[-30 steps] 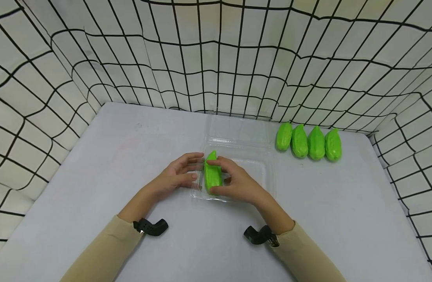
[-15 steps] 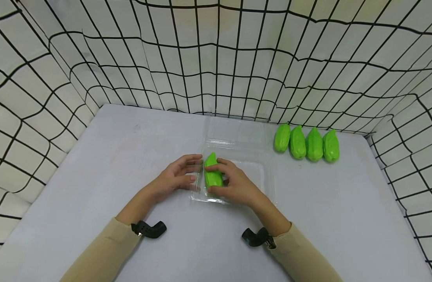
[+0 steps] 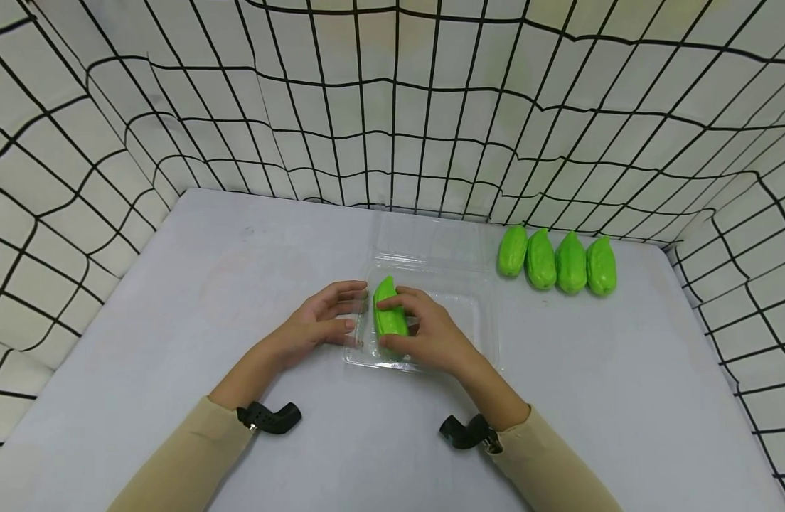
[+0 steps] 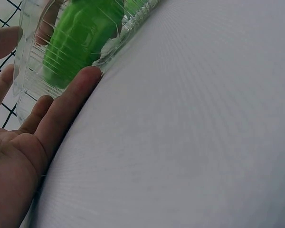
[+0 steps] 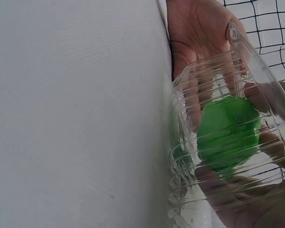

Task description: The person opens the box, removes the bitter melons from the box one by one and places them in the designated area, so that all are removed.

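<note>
A bright green, ridged, oblong fruit (image 3: pixel 389 313) with a pointed tip stands in the left part of a clear plastic clamshell box (image 3: pixel 461 309). My right hand (image 3: pixel 432 333) reaches over the box's base and holds this fruit between thumb and fingers. At the box's left side is my left hand (image 3: pixel 318 321), its fingers extended along the outer wall. In the left wrist view the fruit (image 4: pixel 83 40) shows through the ribbed wall, with the left fingers beside it. The right wrist view also shows the fruit (image 5: pixel 225 135) through clear plastic; part of the right hand is behind that wall.
Several matching green fruits (image 3: pixel 572 263) stand in a row at the back right. The box's open lid (image 3: pixel 431 238) lies flat toward the back. White walls with black netting (image 3: pixel 392 107) enclose the white table (image 3: pixel 207 299) at the back and sides.
The held fruit has shifted slightly to the right inside the box, along with my right hand. My left hand stays beside the box. The head view has shifted a little.
</note>
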Available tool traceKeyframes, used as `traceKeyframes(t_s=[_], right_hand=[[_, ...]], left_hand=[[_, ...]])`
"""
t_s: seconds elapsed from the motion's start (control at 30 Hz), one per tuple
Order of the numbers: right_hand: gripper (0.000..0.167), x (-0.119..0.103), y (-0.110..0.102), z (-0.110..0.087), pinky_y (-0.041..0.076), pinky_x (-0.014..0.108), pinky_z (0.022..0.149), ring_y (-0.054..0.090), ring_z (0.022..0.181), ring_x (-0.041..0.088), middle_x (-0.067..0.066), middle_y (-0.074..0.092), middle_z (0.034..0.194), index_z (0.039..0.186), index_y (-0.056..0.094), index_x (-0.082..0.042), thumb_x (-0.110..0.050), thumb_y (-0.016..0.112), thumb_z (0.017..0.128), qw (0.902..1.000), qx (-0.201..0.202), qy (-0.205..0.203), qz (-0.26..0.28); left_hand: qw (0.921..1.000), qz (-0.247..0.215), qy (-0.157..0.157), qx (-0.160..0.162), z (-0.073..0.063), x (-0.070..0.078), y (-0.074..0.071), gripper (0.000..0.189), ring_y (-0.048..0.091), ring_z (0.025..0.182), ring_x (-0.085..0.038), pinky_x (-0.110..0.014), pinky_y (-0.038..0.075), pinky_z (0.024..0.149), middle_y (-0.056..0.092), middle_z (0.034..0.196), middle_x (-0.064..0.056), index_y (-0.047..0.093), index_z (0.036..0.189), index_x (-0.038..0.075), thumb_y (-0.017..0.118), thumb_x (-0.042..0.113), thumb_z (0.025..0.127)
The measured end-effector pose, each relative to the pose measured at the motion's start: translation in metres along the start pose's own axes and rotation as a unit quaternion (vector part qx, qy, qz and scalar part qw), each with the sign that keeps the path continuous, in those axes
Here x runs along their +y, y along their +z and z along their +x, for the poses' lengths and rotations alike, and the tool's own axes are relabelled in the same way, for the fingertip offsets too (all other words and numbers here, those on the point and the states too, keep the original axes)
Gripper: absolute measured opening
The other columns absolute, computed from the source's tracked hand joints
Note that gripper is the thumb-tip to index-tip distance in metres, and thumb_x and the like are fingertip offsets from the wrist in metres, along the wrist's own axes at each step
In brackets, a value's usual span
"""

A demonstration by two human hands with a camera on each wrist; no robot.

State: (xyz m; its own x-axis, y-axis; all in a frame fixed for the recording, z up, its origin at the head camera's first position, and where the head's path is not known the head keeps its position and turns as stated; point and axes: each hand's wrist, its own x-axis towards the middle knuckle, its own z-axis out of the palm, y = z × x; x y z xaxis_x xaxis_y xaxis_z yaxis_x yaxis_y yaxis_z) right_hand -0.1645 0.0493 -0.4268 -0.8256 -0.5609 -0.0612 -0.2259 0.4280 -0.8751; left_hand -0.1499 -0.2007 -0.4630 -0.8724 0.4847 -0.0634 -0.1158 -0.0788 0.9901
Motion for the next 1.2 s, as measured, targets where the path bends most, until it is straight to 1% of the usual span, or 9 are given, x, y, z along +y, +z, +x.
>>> traceKeyframes(t_s=[0.27,0.5,0.73,0.9,1.2], right_hand=[[0.047,0.001,-0.001,0.0,0.057,0.035,0.09,0.058,0.125,0.028,0.004,0.042,0.152,0.125,0.066,-0.018,-0.014,0.082,0.081,0.9999,0.009,-0.004,0.005],[0.048,-0.003,-0.007,-0.003,0.057,0.038,0.092,0.057,0.127,0.028,0.004,0.041,0.154,0.126,0.066,-0.02,-0.015,0.083,0.081,0.9998,0.017,-0.006,0.009],[0.05,-0.008,-0.018,-0.007,0.056,0.042,0.091,0.057,0.126,0.029,0.004,0.039,0.155,0.127,0.066,-0.02,-0.014,0.083,0.081,0.9989,0.029,-0.021,0.032],[0.051,-0.01,-0.029,-0.01,0.056,0.043,0.092,0.059,0.124,0.03,0.003,0.04,0.155,0.128,0.065,-0.021,-0.016,0.083,0.081,0.9981,0.04,-0.028,0.037],[0.049,-0.013,-0.043,-0.016,0.056,0.044,0.094,0.059,0.122,0.029,0.002,0.04,0.155,0.128,0.066,-0.022,-0.017,0.082,0.082,0.9965,0.062,-0.037,0.043]], left_hand=[[1.0,0.0,0.007,-0.004,0.001,-0.003,-0.002,0.064,0.035,0.142,-0.039,-0.047,0.058,0.09,0.029,0.157,-0.015,0.03,0.154,0.007,0.059,0.006,0.097],[1.0,-0.002,0.003,-0.003,0.001,-0.001,-0.001,0.064,0.035,0.142,-0.038,-0.048,0.057,0.09,0.031,0.156,-0.013,0.032,0.154,0.009,0.06,0.006,0.096],[1.0,-0.008,0.003,-0.002,0.001,-0.002,-0.001,0.065,0.034,0.142,-0.037,-0.049,0.057,0.09,0.03,0.157,-0.015,0.031,0.154,0.008,0.06,0.006,0.096],[0.9999,-0.011,0.006,-0.004,0.001,-0.004,-0.002,0.065,0.035,0.141,-0.038,-0.049,0.057,0.091,0.029,0.157,-0.017,0.03,0.154,0.007,0.06,0.006,0.096],[1.0,-0.008,-0.003,0.0,0.001,-0.001,-0.001,0.066,0.036,0.14,-0.037,-0.049,0.057,0.09,0.03,0.156,-0.015,0.031,0.154,0.009,0.062,0.006,0.096]])
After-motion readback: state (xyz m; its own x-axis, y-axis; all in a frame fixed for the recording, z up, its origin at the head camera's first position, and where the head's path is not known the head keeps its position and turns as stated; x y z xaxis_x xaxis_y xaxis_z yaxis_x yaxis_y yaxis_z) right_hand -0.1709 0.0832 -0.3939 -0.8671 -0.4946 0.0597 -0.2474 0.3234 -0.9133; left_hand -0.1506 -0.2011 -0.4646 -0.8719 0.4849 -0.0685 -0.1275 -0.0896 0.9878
